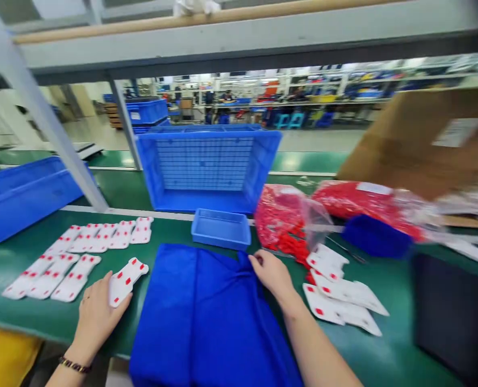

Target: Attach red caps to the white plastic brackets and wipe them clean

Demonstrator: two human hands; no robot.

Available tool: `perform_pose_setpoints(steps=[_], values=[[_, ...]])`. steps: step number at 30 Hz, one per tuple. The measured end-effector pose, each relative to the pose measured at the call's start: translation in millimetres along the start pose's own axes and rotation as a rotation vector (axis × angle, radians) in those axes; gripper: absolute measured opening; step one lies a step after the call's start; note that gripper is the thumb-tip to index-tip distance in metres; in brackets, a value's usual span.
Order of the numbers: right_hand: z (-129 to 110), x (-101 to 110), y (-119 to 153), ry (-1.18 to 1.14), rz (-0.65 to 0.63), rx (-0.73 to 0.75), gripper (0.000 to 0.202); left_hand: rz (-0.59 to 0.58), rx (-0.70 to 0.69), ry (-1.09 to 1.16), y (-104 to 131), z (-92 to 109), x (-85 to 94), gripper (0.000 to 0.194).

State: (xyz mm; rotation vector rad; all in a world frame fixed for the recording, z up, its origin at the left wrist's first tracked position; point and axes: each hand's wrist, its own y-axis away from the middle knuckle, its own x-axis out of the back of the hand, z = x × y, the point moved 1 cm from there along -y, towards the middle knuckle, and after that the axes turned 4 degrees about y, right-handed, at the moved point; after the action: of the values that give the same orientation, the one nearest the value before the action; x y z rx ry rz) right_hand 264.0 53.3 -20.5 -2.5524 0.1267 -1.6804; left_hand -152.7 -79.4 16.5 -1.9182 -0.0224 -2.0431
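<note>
My left hand (97, 309) grips a flat white bone-shaped piece with red squares (122, 284), fingers along its left edge and thumb at its lower right. Several similar white pieces (77, 277) lie in rows on the green table, left of and beyond that hand. A blue cloth (218, 317) is spread in front of me. My right hand (271, 271) pinches its far right corner, and the fabric wrinkles there. To the right lies a loose pile of white pieces with red squares (339, 293).
Beyond the cloth are a small blue tray (221, 228) and a large blue crate (206, 201). Bags of red parts (279, 215), a dark blue scoop-like container (378, 236) and a black mat (452, 312) are on the right. A slanted metal post (49, 113) rises at left.
</note>
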Motion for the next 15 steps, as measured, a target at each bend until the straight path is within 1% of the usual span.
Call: perform_pose_setpoints(steps=[1, 3, 6, 8, 12, 15], values=[[-0.2, -2.5, 1.3, -0.005, -0.025, 0.007, 0.025, 0.012, 0.056, -0.036, 7.8, -10.3, 1.8, 0.07], [-0.8, -4.9, 4.6, -0.013, -0.053, 0.0, 0.026, 0.03, 0.143, -0.09, 20.3, -23.2, 4.5, 0.065], [-1.0, -5.4, 7.9, -0.026, -0.083, -0.012, 0.026, 0.039, 0.228, -0.154, 27.5, -28.1, 7.6, 0.062], [-0.5, -5.5, 8.2, -0.038, -0.09, -0.011, 0.026, 0.036, 0.275, -0.192, 24.7, -28.7, 9.1, 0.063], [0.5, -6.0, 7.2, -0.047, -0.095, -0.004, 0.027, 0.002, 0.358, -0.212, 9.8, -32.9, 10.2, 0.071], [0.0, -5.0, 6.2, -0.042, -0.098, 0.002, 0.027, -0.031, 0.374, -0.189, -0.1, -34.5, 11.4, 0.079]])
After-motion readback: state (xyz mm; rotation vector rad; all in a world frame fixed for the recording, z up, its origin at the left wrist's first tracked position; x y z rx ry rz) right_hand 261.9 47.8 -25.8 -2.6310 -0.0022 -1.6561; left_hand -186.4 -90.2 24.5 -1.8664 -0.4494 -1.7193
